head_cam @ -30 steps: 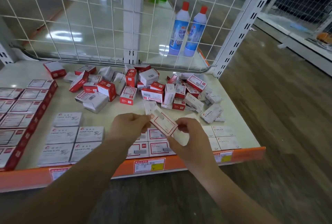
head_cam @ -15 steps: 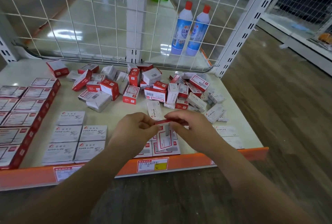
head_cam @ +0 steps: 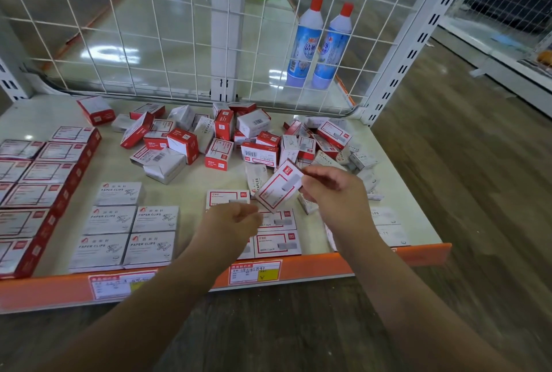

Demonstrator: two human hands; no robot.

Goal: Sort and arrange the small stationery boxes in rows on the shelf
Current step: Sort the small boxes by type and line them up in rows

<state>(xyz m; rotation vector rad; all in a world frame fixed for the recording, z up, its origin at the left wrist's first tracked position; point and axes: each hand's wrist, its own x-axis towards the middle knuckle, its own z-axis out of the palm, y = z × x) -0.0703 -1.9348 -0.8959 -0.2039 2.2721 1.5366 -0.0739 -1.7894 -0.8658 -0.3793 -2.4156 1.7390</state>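
Right of centre in the frame, the right hand [head_cam: 334, 192] pinches a red-and-white staples box [head_cam: 279, 188] by its right end, tilted above the shelf [head_cam: 400, 180]. The left hand [head_cam: 231, 222], just lower left of it, has its fingers loosely curled and holds nothing. Below the held box lie matching boxes in a row [head_cam: 276, 232]. Grey paper-clip boxes [head_cam: 131, 222] sit in rows at lower left; a jumbled heap of boxes [head_cam: 239, 138] fills the middle. Two blue bottles [head_cam: 316, 43] stand behind the wire grid.
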